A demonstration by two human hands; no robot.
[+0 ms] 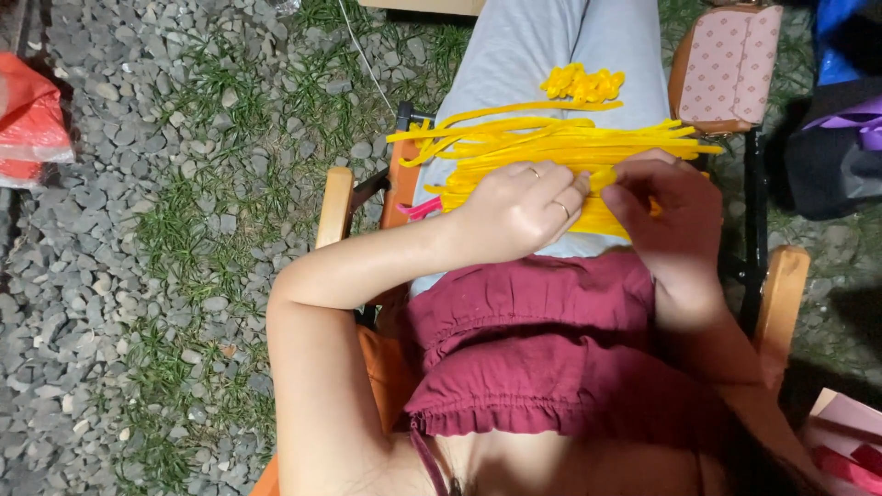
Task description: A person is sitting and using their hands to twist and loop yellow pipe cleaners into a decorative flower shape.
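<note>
A bundle of long yellow fuzzy stems (551, 142) lies across my lap on pale grey trousers. Just beyond it rests a small cluster of yellow twisted pieces (582, 84). My left hand (514, 207), wearing two rings, and my right hand (663, 207) meet over the near edge of the bundle. Both pinch a small yellow piece (602, 179) between their fingertips. A bit of pink stem (418, 209) pokes out at the bundle's left end.
I sit in a wooden-armed chair (333, 204) on gravel and grass (184, 184). A pink patterned bag (726, 64) stands at the right, with dark and purple bags (841, 138) beyond. Red plastic (32, 119) lies far left. A pink box (850, 441) sits at the lower right.
</note>
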